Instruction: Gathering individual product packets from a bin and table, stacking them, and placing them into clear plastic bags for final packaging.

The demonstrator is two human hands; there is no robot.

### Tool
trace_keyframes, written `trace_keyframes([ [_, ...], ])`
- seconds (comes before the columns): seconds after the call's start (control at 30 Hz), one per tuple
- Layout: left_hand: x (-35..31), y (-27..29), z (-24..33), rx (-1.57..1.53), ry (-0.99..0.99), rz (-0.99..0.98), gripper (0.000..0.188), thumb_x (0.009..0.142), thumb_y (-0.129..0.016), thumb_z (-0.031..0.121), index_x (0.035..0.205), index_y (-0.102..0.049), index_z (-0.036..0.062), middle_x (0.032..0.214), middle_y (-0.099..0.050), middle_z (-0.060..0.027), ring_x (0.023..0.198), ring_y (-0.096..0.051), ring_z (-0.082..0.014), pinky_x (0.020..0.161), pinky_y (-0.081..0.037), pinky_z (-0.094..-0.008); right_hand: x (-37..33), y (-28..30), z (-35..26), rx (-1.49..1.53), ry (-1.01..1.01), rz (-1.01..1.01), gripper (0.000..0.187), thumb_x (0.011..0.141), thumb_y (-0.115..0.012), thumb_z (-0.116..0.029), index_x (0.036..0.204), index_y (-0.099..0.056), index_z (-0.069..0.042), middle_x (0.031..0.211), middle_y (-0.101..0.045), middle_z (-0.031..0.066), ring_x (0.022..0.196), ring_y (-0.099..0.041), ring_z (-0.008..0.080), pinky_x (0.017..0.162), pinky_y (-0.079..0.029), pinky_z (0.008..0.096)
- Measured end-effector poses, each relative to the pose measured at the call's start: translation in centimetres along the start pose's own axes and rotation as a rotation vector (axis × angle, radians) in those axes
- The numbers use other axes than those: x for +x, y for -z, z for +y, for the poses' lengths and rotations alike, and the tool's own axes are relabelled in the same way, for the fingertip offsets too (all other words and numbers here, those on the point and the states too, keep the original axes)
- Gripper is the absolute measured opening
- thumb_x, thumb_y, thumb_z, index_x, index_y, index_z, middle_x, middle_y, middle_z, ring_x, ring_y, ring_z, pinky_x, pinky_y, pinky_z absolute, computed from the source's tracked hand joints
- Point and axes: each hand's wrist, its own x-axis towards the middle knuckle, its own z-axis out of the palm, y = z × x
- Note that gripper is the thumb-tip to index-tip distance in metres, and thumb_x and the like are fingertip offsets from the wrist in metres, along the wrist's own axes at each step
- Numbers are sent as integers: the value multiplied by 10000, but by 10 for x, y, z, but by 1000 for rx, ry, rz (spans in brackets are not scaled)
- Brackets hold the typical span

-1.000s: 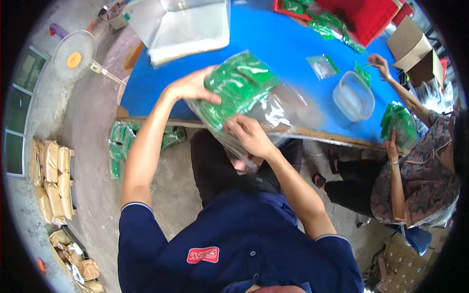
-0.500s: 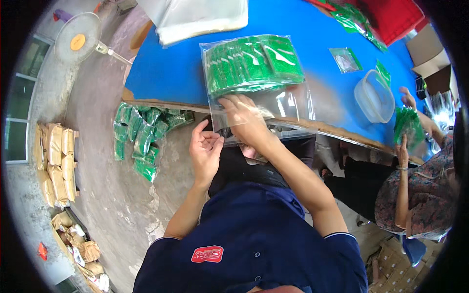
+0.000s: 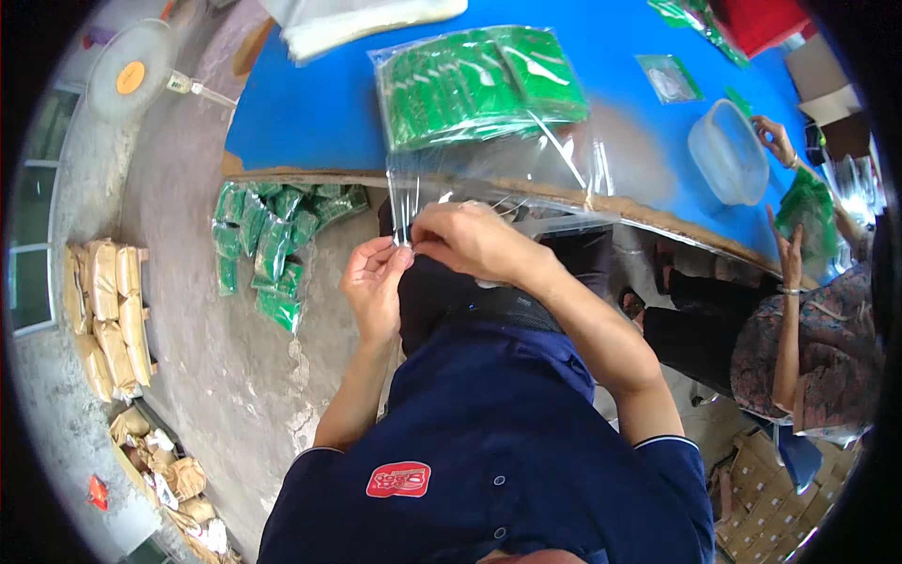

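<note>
A large clear plastic bag (image 3: 554, 174) lies on the blue table with its mouth hanging over the near edge. Inside it, toward the far end, sits a row of green packets (image 3: 470, 85). My left hand (image 3: 374, 282) pinches the bag's near left corner between thumb and fingers. Close against it, my right hand (image 3: 474, 242) has its fingers bent onto the same gathered edge of film. Between the two hands the plastic is drawn into tight folds. The fingertips of the right hand are partly hidden.
Filled green packets (image 3: 272, 235) are heaped on the floor at left. A stack of clear bags (image 3: 376, 23) lies on the blue table (image 3: 310, 122), with a clear plastic tub (image 3: 728, 155) farther right. At right, a co-worker's hand (image 3: 791, 249) holds green packets. A fan (image 3: 132, 77) stands at left.
My right hand has come out of the bag's mouth and back to the near left corner beside my left hand. My left fingers have closed on the film. The co-worker's free hand has shifted.
</note>
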Motion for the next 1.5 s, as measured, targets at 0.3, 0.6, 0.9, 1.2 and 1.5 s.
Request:
trace_keyframes([
  [0.3,138,-64,84,394,-304,-207,618,1039,-500,447,1475,-467,10,1560,-411,-139,1425,-395,-256,1191,-280,-424,9,-26,-7,-104,-1,80,181,765,-650,-196,755,-625,-17,735,-653,196,743,-658,400,653,-513,501],
  [0.6,191,-83,48,825,-496,-399,569,1051,-464,448,1476,-483,71,1560,-378,-236,1462,-342,-340,1196,-259,-399,-338,79,-16,-473,-1064,-152,233,745,-706,-226,838,-679,-15,805,-674,191,770,-652,394,685,-513,486],
  [0.9,136,2,23,725,-898,-6,165,1000,-627,113,1049,-691,-31,1159,-692,-123,1038,-638,-200,917,-487,-317,-248,88,-35,-135,-753,564,157,927,-682,-72,1067,-671,-3,931,-677,153,822,-689,234,690,-531,348],
  [1.2,66,8,32,978,-1054,-271,373,819,-590,-159,1093,-747,40,1204,-666,-164,1128,-641,-336,976,-505,-403,-130,123,23,-673,-70,481,318,808,-712,3,1106,-674,-100,1100,-633,92,986,-642,322,852,-531,413],
  [1.5,90,-3,70,778,-1021,-291,143,850,-704,-36,977,-731,23,1044,-708,-115,1023,-677,-268,923,-529,-375,-94,142,25,-478,-63,554,146,868,-691,-53,1013,-677,-48,1042,-672,136,966,-665,330,833,-537,397],
])
